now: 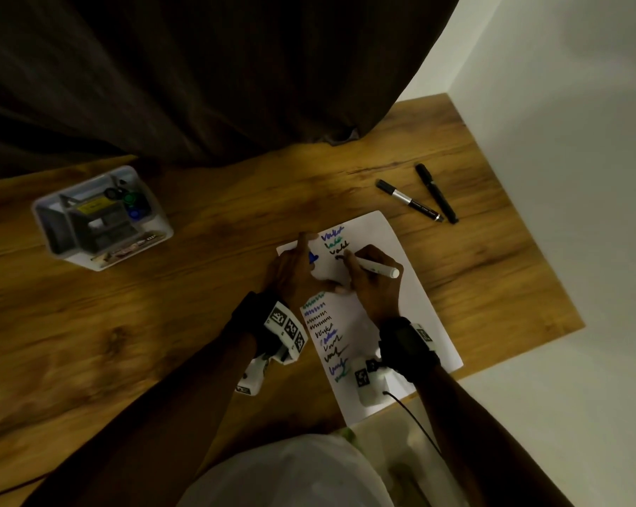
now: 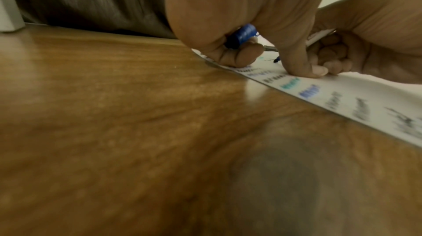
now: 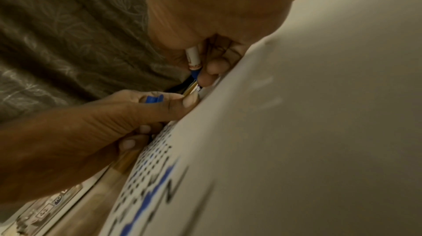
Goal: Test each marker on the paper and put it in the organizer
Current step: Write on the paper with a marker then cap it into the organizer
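A white sheet of paper (image 1: 411, 309) with several coloured squiggles lies on the wooden table (image 1: 199, 287). My right hand (image 1: 367, 276) grips a white marker (image 1: 380, 268), its tip down on the paper beside the upper squiggles. In the right wrist view the marker (image 3: 194, 58) shows a blue neck near the tip. My left hand (image 1: 294, 268) rests on the paper's left edge and holds a blue cap (image 1: 313, 258); the cap (image 2: 243, 35) sits under its curled fingers, with the thumb (image 2: 297, 63) pressing the sheet. The clear organizer (image 1: 102, 217) stands at the far left with caps of markers showing inside.
Two black markers (image 1: 409, 200) (image 1: 436, 192) lie on the table beyond the paper at the right. A dark curtain (image 1: 199, 75) hangs along the table's far side. A white wall (image 1: 565, 140) borders the table's right edge.
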`<action>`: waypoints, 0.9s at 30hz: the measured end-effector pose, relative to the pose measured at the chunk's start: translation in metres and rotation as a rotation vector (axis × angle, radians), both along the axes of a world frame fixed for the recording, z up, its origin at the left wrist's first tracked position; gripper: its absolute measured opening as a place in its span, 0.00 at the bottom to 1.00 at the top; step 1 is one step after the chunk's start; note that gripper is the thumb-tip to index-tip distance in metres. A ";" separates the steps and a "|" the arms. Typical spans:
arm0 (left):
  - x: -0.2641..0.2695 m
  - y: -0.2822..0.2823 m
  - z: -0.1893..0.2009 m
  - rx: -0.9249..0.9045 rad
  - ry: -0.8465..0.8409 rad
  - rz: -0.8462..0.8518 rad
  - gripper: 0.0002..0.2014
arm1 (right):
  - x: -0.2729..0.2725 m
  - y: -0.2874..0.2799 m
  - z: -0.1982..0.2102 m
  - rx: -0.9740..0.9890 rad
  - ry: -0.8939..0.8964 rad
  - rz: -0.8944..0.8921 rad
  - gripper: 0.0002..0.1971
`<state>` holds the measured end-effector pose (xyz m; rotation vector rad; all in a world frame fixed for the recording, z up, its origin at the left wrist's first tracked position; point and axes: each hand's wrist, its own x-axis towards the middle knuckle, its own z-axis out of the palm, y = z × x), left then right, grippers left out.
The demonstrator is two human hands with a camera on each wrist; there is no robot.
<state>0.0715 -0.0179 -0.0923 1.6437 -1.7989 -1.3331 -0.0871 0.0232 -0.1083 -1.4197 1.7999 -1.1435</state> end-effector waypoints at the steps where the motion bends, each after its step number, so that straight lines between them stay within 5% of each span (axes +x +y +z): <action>1: 0.000 0.000 0.000 -0.002 -0.002 0.001 0.51 | 0.001 0.000 -0.001 0.002 0.000 -0.006 0.13; 27: -0.001 -0.001 0.007 -0.032 -0.022 -0.028 0.50 | -0.002 -0.002 0.005 0.030 -0.143 -0.062 0.11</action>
